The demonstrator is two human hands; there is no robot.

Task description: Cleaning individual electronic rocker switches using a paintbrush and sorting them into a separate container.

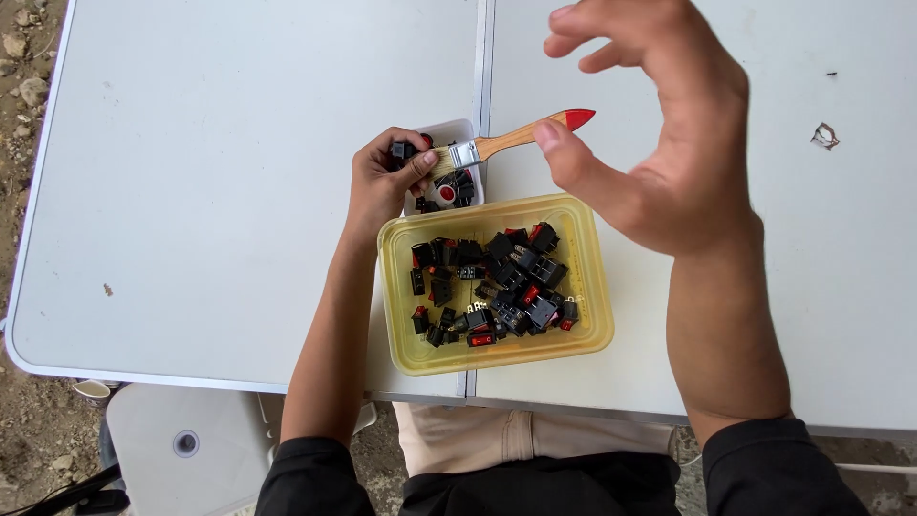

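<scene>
My left hand (382,182) is closed around a small black rocker switch (401,150) over a small white tub (465,129). A paintbrush (506,141) with a wooden handle, red tip and metal ferrule lies across that tub. Its bristles are against my left thumb. My right hand (659,143) hovers raised above the table with fingers spread and nothing in it, the thumb tip just over the brush handle. In front of me a yellow translucent plastic container (401,330) holds several black and red rocker switches (497,282).
The white tub also holds a few switches, one with a red round face (446,193). Everything stands on a white folding table (220,191) with a centre seam. A torn mark (824,136) is at the right. Stony ground (24,57) and a white stool (181,444) lie beside it.
</scene>
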